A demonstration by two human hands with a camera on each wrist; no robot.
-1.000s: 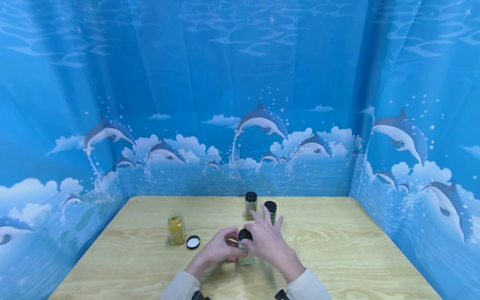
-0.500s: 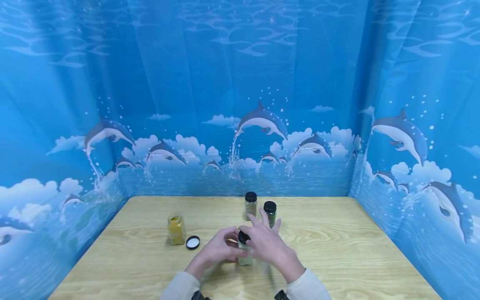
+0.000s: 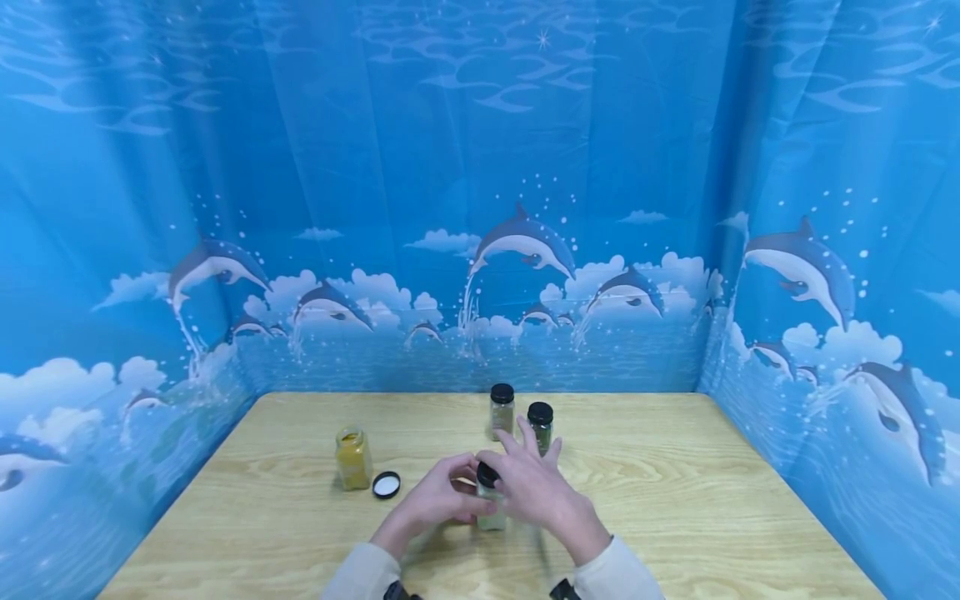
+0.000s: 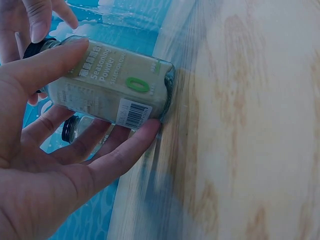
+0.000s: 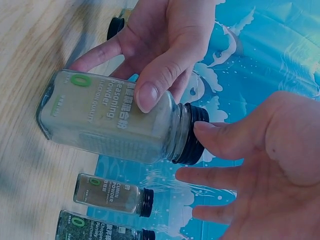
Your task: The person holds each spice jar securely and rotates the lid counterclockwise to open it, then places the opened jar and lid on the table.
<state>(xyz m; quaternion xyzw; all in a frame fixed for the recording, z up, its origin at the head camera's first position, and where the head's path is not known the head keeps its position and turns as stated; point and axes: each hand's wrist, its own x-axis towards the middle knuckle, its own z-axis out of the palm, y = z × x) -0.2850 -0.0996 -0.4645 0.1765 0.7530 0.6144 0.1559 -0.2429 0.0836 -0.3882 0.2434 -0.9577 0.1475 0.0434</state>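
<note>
A glass jar of pale seasoning powder (image 5: pixel 115 120) stands on the table in front of me, its label facing the wrist cameras. My left hand (image 3: pixel 437 492) holds its body, the thumb on one side and fingers on the other. On its black screw lid (image 5: pixel 192 137) my right hand (image 3: pixel 546 498) has a pinch with thumb and index finger; the other fingers spread away. The right wrist view shows the lid on the jar's neck. Behind the right hand are a cumin powder jar (image 5: pixel 107 193) and a chopped parsley jar (image 5: pixel 90 229), both with black lids on.
To the left stands a lidless jar of yellow powder (image 3: pixel 352 461). A black lid (image 3: pixel 386 485) lies beside it, white inside facing up. The wooden table (image 3: pixel 712 500) ends at a blue dolphin curtain (image 3: pixel 480 167) behind and on both sides.
My right hand has turned slightly to the left on the lid since a second ago, its spread fingers shifting with it. My left hand and the other jars have not moved.
</note>
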